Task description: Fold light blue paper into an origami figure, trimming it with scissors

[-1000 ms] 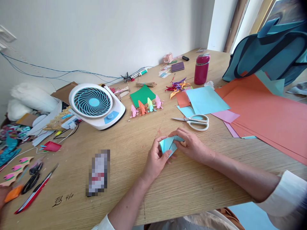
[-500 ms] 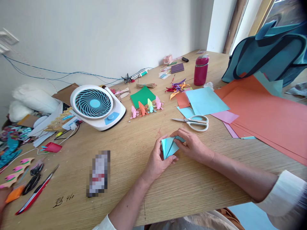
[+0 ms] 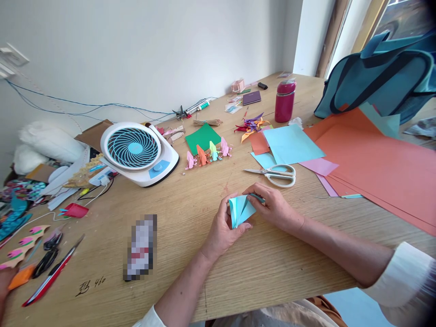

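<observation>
At the far left edge of the table (image 3: 177, 240), another person's hand (image 3: 4, 278) shows beside an orange object (image 3: 22, 277), with a red-and-black cutter (image 3: 51, 274) lying just to the right of it. Farther right and back stands a white fan (image 3: 153, 156), and past it a row of small folded paper figures (image 3: 202, 156) in front of a green sheet (image 3: 203, 135).

Nearer the front edge comes the left hand (image 3: 220, 231), its grip curled round the left side of a folded blue paper (image 3: 243, 213): fingers bend behind, and the thumb lies along the lower edge. The paper sits between the two hands, right of and slightly beyond the left palm, and left of the right hand (image 3: 277, 206). Its longer direction seems to run crosswise, from one grip to the other, with parted layers facing up. Neither hand is clearly nearer, since both touch it. The right grip is drawn to a narrow pinch on the upper right part; what lies under those fingertips is hidden.

Just beyond the right hand rest scissors (image 3: 268, 171), then a flat blue sheet (image 3: 294, 143), and large orange sheets (image 3: 378, 163) farther right.
</observation>
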Motion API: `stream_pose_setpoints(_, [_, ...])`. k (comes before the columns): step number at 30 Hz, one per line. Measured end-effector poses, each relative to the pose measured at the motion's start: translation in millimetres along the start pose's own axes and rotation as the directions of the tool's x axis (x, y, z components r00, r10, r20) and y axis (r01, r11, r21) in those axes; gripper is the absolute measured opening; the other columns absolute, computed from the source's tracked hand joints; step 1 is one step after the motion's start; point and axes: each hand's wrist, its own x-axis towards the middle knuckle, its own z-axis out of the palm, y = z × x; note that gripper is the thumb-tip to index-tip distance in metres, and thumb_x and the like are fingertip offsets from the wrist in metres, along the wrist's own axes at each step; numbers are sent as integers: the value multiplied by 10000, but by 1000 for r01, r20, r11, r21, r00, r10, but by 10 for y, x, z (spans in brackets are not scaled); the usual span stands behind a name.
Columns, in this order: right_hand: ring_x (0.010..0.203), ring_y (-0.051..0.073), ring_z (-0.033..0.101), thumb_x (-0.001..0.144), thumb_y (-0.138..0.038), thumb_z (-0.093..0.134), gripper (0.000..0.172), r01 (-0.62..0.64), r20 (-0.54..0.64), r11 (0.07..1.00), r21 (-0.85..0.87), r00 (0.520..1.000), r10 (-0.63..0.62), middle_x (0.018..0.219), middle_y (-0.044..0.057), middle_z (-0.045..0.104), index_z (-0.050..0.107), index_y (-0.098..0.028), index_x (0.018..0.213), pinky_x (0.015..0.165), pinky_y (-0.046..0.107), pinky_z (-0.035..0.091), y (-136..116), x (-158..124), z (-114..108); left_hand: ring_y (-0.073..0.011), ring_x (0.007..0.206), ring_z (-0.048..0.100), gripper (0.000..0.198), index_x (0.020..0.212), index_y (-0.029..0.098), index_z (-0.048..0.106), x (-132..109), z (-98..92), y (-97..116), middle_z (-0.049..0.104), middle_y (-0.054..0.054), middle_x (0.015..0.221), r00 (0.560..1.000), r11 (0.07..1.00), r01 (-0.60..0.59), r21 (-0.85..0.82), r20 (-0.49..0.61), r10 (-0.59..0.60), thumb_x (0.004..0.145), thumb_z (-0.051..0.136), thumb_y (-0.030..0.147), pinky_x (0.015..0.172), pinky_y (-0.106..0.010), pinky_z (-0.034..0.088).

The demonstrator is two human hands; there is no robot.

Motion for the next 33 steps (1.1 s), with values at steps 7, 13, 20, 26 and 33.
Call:
stream_pose_setpoints(7, [624,138,514,951,-325,477,199,-182,31,979,89,983,180,683,-7,579,584,-196,843,544,247,384,-14,11,17,-119,708,642,484,1303,225,433,11,-4,-12,621,-42,1026,995,999,-24,47,-92,28,874,637,320,637,-262,588])
stream_pose_setpoints(13, [613,130,490,948,-394,484,273,-235,112,959,155,969,220,667,-14,545,544,-197,768,539,242,375,11,5,58,-84,531,558,395,1224,198,490,20,-16,-21,596,14,816,979,980,-17,199,-194,56,865,628,287,495,-205,505])
stream_pose_setpoints(20, [551,101,389,929,-370,518,275,-199,94,978,64,977,193,606,-49,438,473,-202,715,514,238,286,-50,-17,61,-160,740,655,332,1206,185,531,-21,-8,-18,689,-44,905,966,833,-136,536,-117,232,883,593,234,684,-258,524])
stream_pose_setpoints(26, [551,94,343,935,-381,505,354,-175,86,984,14,981,173,599,-54,384,367,-207,658,516,247,249,-25,-28,78,-215,978,665,329,1247,179,532,-24,-26,-83,686,-108,1094,941,716,-252,651,-8,339,921,546,218,851,-314,530])
stream_pose_setpoints(33, [563,95,339,913,-342,532,315,-191,39,982,8,981,190,609,-57,362,376,-205,676,524,251,251,-32,-22,82,-255,1142,624,398,1352,130,448,-38,6,-111,640,-172,1228,938,617,-302,727,113,327,961,458,204,948,-372,517])
